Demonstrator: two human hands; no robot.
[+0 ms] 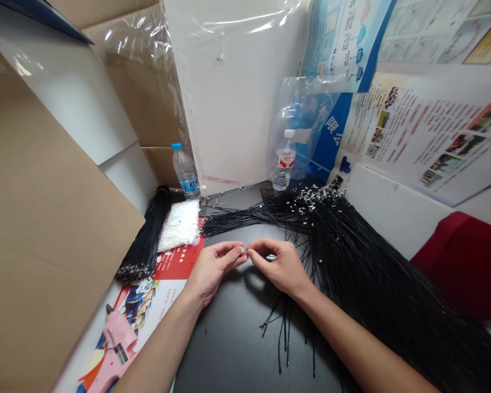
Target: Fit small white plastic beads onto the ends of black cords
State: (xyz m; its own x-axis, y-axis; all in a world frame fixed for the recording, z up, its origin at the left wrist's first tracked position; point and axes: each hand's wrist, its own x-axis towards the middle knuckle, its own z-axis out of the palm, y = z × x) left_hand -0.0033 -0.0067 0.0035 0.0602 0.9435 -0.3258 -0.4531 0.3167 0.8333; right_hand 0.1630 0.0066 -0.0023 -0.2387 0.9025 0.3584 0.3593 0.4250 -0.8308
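My left hand (216, 268) and my right hand (281, 268) meet fingertip to fingertip above the dark grey table (229, 349). Both are closed in a pinch with thumb against forefinger. Something tiny sits where the fingertips come together, too small to name. Just behind my hands lies a bundle of thin black cords (245, 217). To the right spreads a large heap of black cords (364, 262), with many small white tips (315, 197) at its far end. A few loose cords (287, 333) reach out below my right wrist.
On the left are a pink glue gun (120, 344), another cord bundle (149, 234) and a bag of small white pieces (180, 224). Two bottles, one blue-capped (186, 172) and one white-capped (284, 164), stand at the back. A cardboard panel (53, 218) rises at left; red cloth (466, 267) lies right.
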